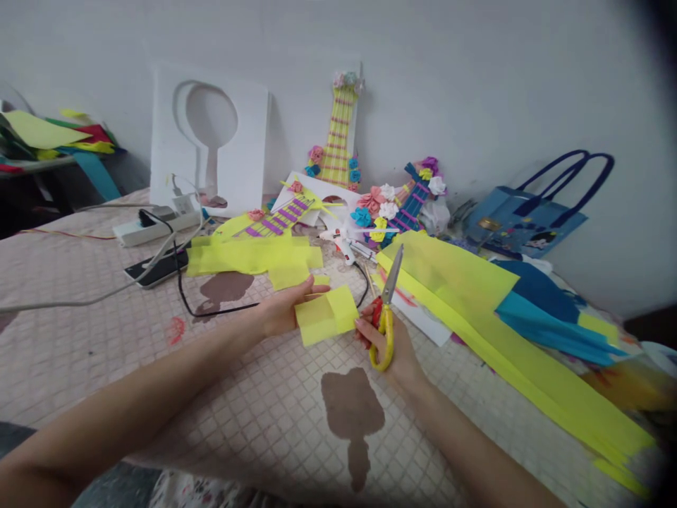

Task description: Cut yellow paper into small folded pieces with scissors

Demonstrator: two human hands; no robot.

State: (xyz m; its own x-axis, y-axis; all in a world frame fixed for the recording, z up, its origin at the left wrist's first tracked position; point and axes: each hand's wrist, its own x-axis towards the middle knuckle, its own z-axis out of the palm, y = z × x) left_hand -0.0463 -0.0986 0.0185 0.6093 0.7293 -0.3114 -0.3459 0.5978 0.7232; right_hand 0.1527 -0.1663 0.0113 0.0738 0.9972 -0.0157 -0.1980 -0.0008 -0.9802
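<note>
My left hand point(285, 307) is closed on the left edge of a small folded piece of yellow crepe paper point(320, 319). From the other side, the fingertips of my right hand point(400, 356) pinch the paper's right edge. Also in my right hand is a pair of scissors point(388, 326) with yellow and red handles, its blades pointing up and away from the paper. Several cut yellow pieces point(248, 255) lie overlapped just beyond my left hand. A long yellow sheet point(476, 317) stretches along the right side.
A white glue gun point(341, 245) lies ahead, its black cord trailing. On the left are a power strip point(153, 227) and a black phone-like object point(153, 268). Flower-decorated woven crafts point(341, 134) and a white cutout board point(251, 141) lean at the wall; a blue bag point(521, 219) stands right.
</note>
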